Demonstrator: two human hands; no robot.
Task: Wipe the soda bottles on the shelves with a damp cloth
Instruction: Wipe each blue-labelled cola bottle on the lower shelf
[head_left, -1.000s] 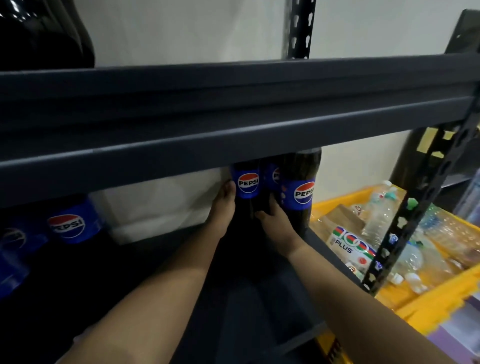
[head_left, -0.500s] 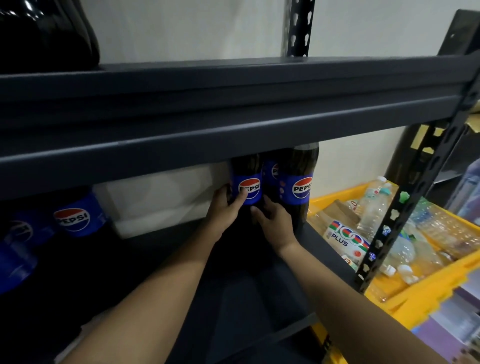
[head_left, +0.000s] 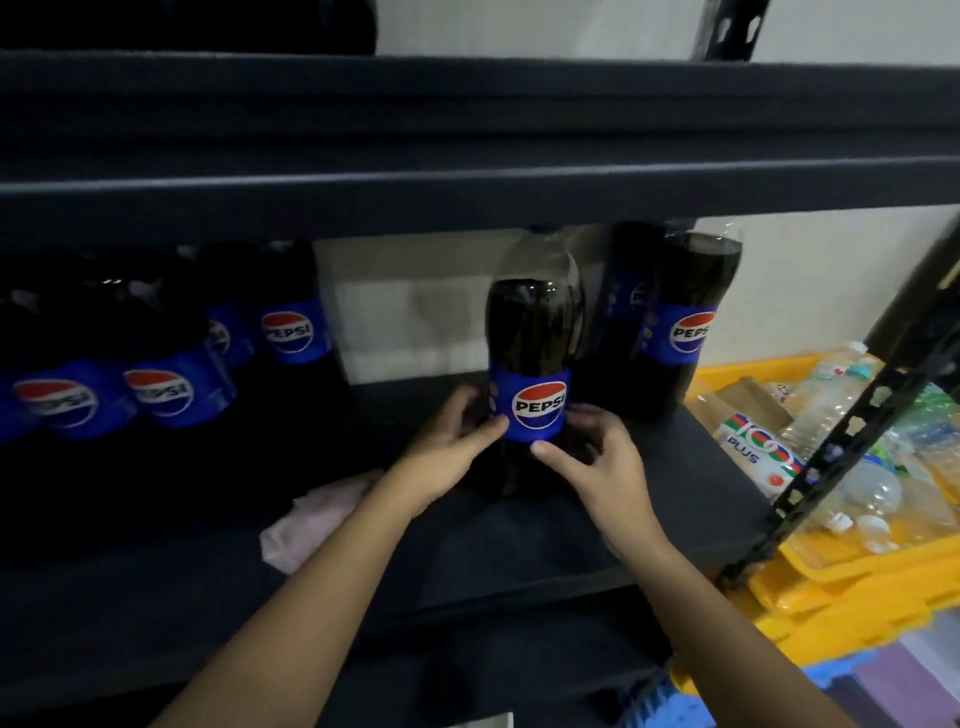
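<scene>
So the Pepsi bottle (head_left: 535, 364) stands upright mid-shelf, a bit toward the right end, clear of its neighbours, probably so there's room to wipe it. Left hand (head_left: 447, 452) and right hand (head_left: 597, 457) both clasp its label band, steadying it. The pink cloth (head_left: 311, 519) lies loose near the shelf (head_left: 519, 561) front edge, within easy reach. More bottles (head_left: 680, 322) crowd the back right corner.

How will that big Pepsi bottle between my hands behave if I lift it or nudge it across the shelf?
The Pepsi bottle looks nearly full of dark soda, so it is probably heavy for its size. Tall and narrow on the shelf, it may tip if pushed high up. Its smooth, glossy plastic could be slippery; left hand and right hand gripping low at the label seems sensible.
</scene>
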